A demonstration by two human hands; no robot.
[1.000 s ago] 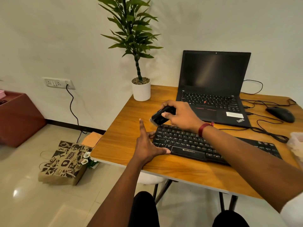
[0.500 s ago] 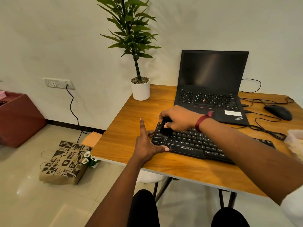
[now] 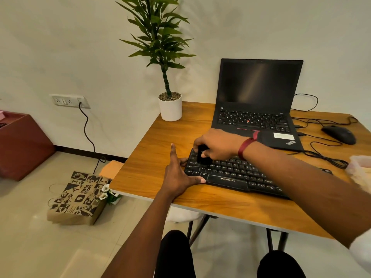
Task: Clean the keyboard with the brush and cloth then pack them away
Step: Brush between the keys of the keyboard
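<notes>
Keyboard [image 3: 236, 173], black, lies on the near half of the wooden table [image 3: 152, 157], just in front of the open laptop [image 3: 259, 93]. Its long axis runs left to right and slants a little, so the right end sits nearer than the left. The space-bar row faces the near edge of the table. The right forearm crosses over its right part and hides that end.

The right hand [image 3: 218, 143] sits over the far-left corner of the keys, fingers curled tightly round the brush [image 3: 202, 157]. Only a short black part of the brush shows below the knuckles, touching the keys. Its bristles and full length are covered, so its direction cannot be told. A red band [image 3: 246, 146] circles the right wrist.

The left hand [image 3: 176, 174] rests spread on the table at the keyboard's left end. The index finger is straight and points to the far side. The thumb reaches right and touches the near-left corner of the keyboard. The other fingers are half hidden against the left edge, and how they lie is unclear.

A black mouse [image 3: 339, 134] with tangled cables lies at the far right. A pale, blurred object [image 3: 361, 170] is cut off by the right edge and cannot be made out. A potted plant [image 3: 170, 109] stands at the far-left corner. On the floor to the left lies a printed paper bag [image 3: 78, 199].
</notes>
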